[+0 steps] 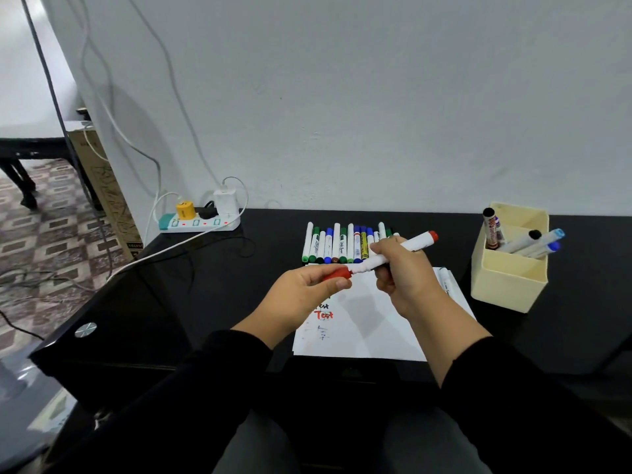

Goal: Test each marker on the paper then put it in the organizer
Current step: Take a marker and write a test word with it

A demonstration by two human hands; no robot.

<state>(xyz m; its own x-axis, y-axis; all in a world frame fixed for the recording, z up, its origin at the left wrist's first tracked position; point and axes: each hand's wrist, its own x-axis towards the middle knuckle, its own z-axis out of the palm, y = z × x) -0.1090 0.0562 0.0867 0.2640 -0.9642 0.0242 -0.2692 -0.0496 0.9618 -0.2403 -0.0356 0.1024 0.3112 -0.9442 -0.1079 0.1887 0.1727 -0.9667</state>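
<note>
My right hand (pixel 402 271) grips the white barrel of a red marker (pixel 415 244), held slanted above the paper (pixel 369 323). My left hand (pixel 301 289) pinches the marker's red cap (pixel 337 274) at the barrel's lower end. The white paper lies on the black desk and carries the word "Test" in red plus fainter marks. A row of several markers (pixel 337 244) lies side by side behind the paper. A cream organizer (pixel 509 271) stands to the right with several markers in its rear compartment.
A white power strip (pixel 200 223) with chargers and trailing cables sits at the desk's back left. Another marker (pixel 446 280) lies on the paper's right edge. The desk's left corner (pixel 85 330) drops off to a patterned floor.
</note>
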